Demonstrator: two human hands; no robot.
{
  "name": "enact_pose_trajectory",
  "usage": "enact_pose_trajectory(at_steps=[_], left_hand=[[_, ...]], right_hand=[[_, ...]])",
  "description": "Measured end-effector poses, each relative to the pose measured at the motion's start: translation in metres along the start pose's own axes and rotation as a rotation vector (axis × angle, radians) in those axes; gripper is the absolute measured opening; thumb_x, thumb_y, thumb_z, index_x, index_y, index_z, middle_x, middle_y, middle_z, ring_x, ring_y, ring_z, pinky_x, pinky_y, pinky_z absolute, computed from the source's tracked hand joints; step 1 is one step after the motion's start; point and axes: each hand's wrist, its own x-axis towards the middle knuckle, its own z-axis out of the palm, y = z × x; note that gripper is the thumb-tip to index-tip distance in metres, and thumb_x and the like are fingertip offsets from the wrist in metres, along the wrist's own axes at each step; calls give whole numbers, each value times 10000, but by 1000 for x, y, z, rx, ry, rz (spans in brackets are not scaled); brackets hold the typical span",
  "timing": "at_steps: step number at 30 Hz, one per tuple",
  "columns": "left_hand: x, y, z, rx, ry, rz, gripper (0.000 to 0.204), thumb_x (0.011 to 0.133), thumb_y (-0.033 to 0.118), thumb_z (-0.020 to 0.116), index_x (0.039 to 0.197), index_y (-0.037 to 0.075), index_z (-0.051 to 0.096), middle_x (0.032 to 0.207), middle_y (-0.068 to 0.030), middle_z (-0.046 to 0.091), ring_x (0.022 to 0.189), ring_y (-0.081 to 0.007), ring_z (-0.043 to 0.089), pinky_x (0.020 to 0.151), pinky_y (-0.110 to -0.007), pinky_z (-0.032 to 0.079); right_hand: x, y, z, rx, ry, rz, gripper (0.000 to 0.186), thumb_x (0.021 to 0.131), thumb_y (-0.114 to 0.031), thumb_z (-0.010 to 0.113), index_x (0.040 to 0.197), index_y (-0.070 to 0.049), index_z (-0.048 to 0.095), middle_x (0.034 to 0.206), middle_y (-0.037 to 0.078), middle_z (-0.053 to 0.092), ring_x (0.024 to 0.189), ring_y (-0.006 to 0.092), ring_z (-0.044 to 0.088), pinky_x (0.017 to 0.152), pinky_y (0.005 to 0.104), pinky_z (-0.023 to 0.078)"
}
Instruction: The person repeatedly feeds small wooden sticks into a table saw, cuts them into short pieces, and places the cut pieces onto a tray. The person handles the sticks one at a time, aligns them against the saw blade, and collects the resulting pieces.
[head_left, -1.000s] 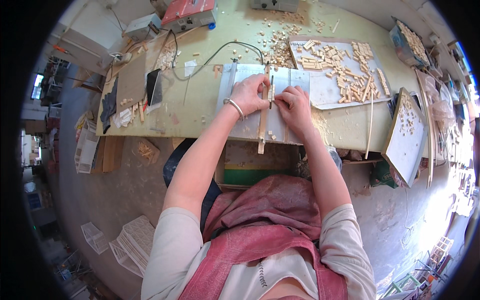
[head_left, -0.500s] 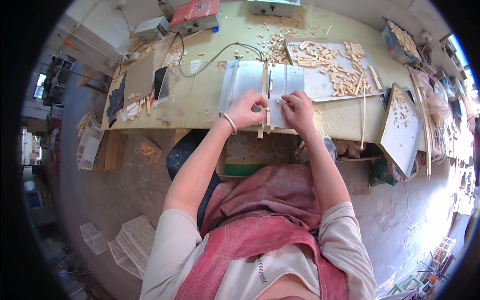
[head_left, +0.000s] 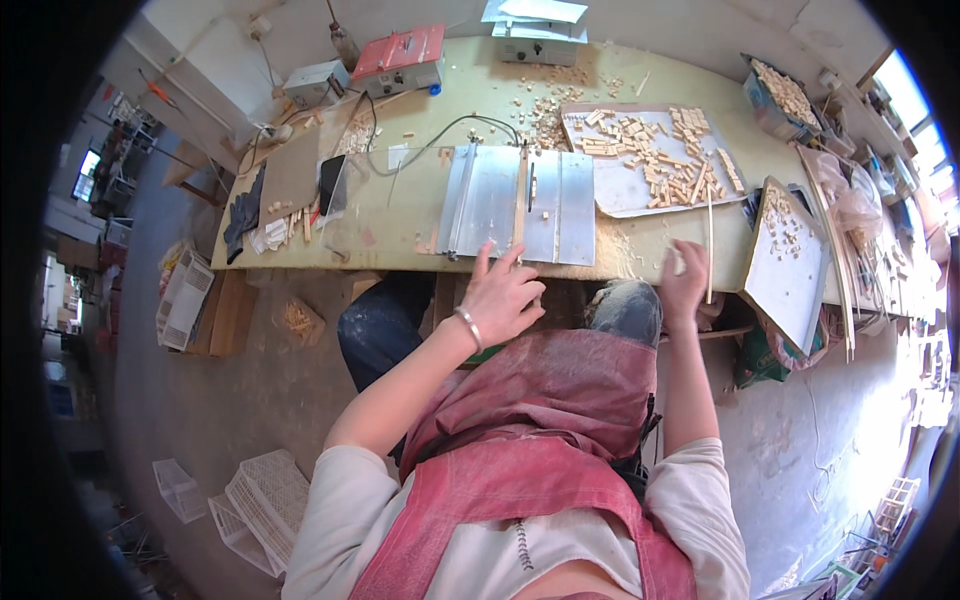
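Left hand (head_left: 505, 297): loosely spread, empty, at near edge of metal plate (head_left: 575, 215)
Right hand (head_left: 684, 284): curled, cannot tell if gripping, right of plate
Wooden strip (head_left: 519, 205): on plate
Wooden blocks (head_left: 690, 120): on tray (head_left: 620, 192), right of plate

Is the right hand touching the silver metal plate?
No, the right hand is apart from the metal plate, off to its right.

The plate (head_left: 480, 205) lies at the front edge of the table (head_left: 680, 82), with a strip (head_left: 520, 195) running front to back on it. Right of the plate lies the tray (head_left: 615, 184), bearing blocks (head_left: 688, 120). Left lie the phone (head_left: 332, 175) and, farther out, the glove (head_left: 243, 213).
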Motion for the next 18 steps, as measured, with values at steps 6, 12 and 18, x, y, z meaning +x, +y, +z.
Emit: enact_pose_trajectory(at_steps=[6,12,18], left_hand=[[-70,-19,-16,-45,253,-141,351,899,332,790,1203,161,765,1336,-27,711,1439,-276,539,1247,-683,165],[-164,-88,-14,122,365,-557,379,909,218,770,1273,127,712,1342,-58,689,1371,-263,580,1255,-653,218],[-182,-107,8,126,380,-664,466,942,228,741,1378,97,643,1424,-106,624,1382,-299,547,1268,-631,222]], right_hand=[[-8,91,-42,-699,-287,440,466,919,-258,749,1288,-5,619,1302,238,610,1236,423,614,993,528,552],[-15,141,-24,-535,-291,496,368,946,-229,690,1231,-12,604,1243,249,630,1123,472,654,972,551,551],[-24,140,-32,-520,-258,551,197,968,-112,630,1129,1,645,1067,235,697,1029,444,682,883,513,554]])
